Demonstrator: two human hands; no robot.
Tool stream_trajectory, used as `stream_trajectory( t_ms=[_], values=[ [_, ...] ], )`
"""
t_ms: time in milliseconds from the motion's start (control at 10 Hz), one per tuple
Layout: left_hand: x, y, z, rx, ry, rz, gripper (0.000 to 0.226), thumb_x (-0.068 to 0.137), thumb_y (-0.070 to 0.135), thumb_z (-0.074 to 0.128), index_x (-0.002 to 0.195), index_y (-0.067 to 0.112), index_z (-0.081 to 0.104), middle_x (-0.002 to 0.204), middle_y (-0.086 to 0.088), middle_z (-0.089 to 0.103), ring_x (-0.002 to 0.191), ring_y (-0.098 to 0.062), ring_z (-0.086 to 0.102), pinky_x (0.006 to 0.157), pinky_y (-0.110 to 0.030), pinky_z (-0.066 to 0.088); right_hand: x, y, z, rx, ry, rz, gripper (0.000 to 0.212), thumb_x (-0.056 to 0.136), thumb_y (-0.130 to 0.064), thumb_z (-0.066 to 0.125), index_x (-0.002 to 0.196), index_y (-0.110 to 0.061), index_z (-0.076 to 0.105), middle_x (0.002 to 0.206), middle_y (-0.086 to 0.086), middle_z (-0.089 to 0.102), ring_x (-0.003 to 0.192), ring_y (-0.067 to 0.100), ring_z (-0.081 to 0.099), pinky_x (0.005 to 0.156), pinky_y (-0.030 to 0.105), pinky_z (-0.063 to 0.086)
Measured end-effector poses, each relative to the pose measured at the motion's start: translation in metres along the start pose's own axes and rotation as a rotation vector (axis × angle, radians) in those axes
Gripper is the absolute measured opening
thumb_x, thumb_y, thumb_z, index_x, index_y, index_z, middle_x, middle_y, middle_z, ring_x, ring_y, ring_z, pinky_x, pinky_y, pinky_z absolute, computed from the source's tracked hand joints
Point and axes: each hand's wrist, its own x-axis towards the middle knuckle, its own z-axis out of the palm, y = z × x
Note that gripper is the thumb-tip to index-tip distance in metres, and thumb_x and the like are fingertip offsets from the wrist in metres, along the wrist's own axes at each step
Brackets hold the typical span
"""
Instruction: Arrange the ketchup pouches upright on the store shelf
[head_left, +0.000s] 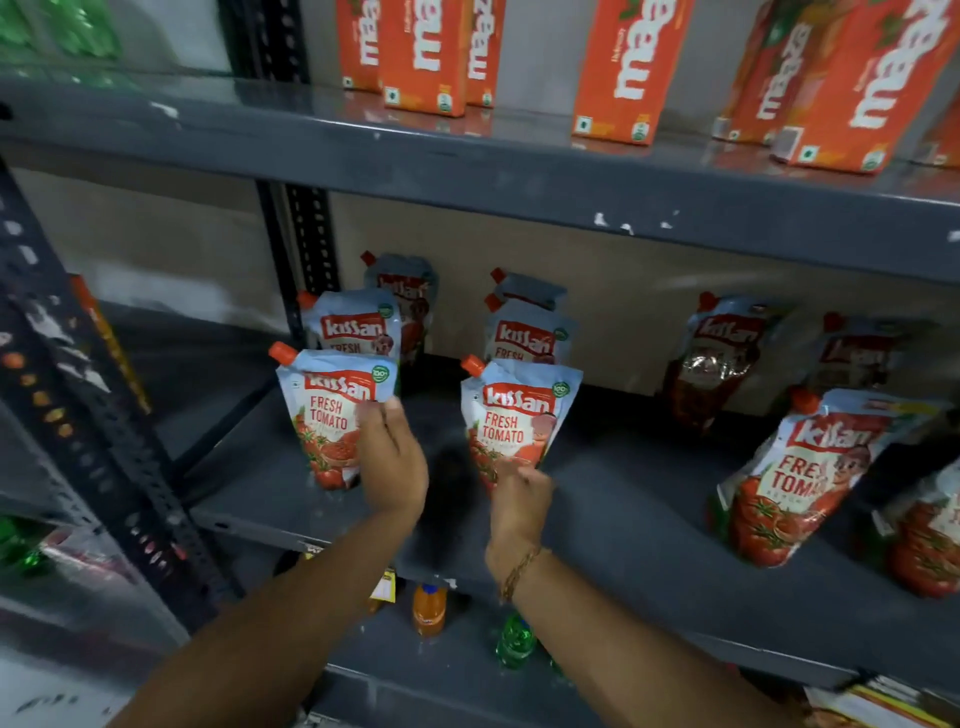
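Red and pale blue ketchup pouches with orange caps stand in rows on the dark grey shelf (623, 519). My left hand (389, 462) grips the right edge of the front left pouch (324, 415), which stands upright. Just to the right, my right hand (519, 499) touches the lower edge of the front middle pouch (514, 421), its fingers curled. More upright pouches (358, 325) stand behind these two. Further right, a pouch (789, 478) leans to the left near the shelf front, with darker pouches (722, 358) behind it.
Orange juice cartons (628, 67) line the shelf above. A perforated metal upright (78, 415) frames the rack at left. Below the shelf stand small bottles, one orange (429, 608) and one green (515, 642). A bare stretch of shelf lies between the middle and right pouches.
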Motion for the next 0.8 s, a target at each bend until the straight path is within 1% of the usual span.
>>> stream_trajectory(
  t_ms=[100,200,300,400,500,600,700,800],
  values=[
    [0.016,-0.012,-0.031,0.109,0.181,0.018,0.039,0.096,0.031,0.041,0.098,-0.006,0.051,0.094,-0.016,0.061,0.093,-0.034,0.058,0.075,-0.035,0.042,-0.026,0.001,0.021,-0.075,-0.242,-0.038,0.015,0.088,-0.015,0.052,0.073,-0.015,0.052,0.070,0.002,0.053,0.062,0.012,0.047,0.058,0.025,0.040],
    [0.038,-0.025,-0.056,0.171,0.278,-0.087,0.059,0.087,0.045,0.049,0.107,-0.010,0.046,0.114,-0.029,0.051,0.109,-0.040,0.052,0.094,-0.048,0.040,-0.038,-0.009,0.053,-0.106,-0.424,-0.005,0.017,0.094,-0.016,0.046,0.108,-0.018,0.056,0.098,-0.001,0.057,0.088,0.012,0.056,0.079,0.032,0.050],
    [0.066,-0.036,-0.070,-0.005,0.126,-0.273,0.077,0.080,0.060,0.059,0.121,-0.004,0.045,0.125,-0.016,0.053,0.114,-0.030,0.054,0.101,-0.046,0.043,-0.049,-0.021,0.076,-0.078,-0.563,0.126,0.040,0.099,-0.029,0.039,0.139,-0.025,0.040,0.133,-0.007,0.046,0.130,0.018,0.041,0.110,0.048,0.033],
    [0.084,-0.046,-0.074,-0.136,-0.132,-0.377,0.098,0.058,0.084,0.056,0.116,0.005,0.059,0.111,-0.012,0.071,0.099,-0.026,0.070,0.087,-0.048,0.056,-0.055,-0.025,0.089,0.017,-0.659,0.216,0.041,0.099,-0.041,0.031,0.138,-0.030,0.040,0.128,-0.009,0.055,0.121,0.016,0.048,0.108,0.053,0.028],
    [0.093,-0.047,-0.072,-0.195,-0.145,-0.411,0.096,0.054,0.082,0.062,0.115,0.009,0.061,0.106,-0.011,0.073,0.095,-0.026,0.072,0.085,-0.050,0.057,-0.051,-0.021,0.096,0.121,-0.670,0.213,0.043,0.098,-0.044,0.029,0.133,-0.025,0.047,0.094,-0.016,0.062,0.085,0.002,0.056,0.093,0.046,0.037],
    [0.096,-0.043,-0.071,-0.249,-0.134,-0.436,0.085,0.060,0.076,0.064,0.112,0.009,0.063,0.104,-0.009,0.074,0.094,-0.025,0.073,0.084,-0.047,0.058,-0.047,-0.020,0.101,0.108,-0.661,0.212,0.038,0.098,-0.046,0.028,0.125,-0.028,0.050,0.090,-0.018,0.060,0.081,0.000,0.053,0.103,0.052,0.032],
    [0.097,-0.040,-0.070,-0.265,-0.120,-0.448,0.086,0.058,0.076,0.062,0.113,0.010,0.061,0.106,-0.007,0.073,0.094,-0.022,0.072,0.086,-0.045,0.058,-0.051,-0.026,0.101,0.128,-0.684,0.218,0.040,0.098,-0.046,0.027,0.128,-0.029,0.048,0.099,-0.016,0.061,0.100,0.009,0.057,0.110,0.057,0.024],
    [0.097,-0.044,-0.068,-0.261,-0.076,-0.454,0.084,0.061,0.074,0.062,0.114,0.010,0.057,0.108,-0.006,0.071,0.097,-0.022,0.070,0.087,-0.044,0.057,-0.056,-0.033,0.099,0.093,-0.646,0.222,0.038,0.098,-0.047,0.026,0.124,-0.032,0.049,0.140,-0.003,0.053,0.136,0.023,0.040,0.113,0.060,0.014]
  ],
)
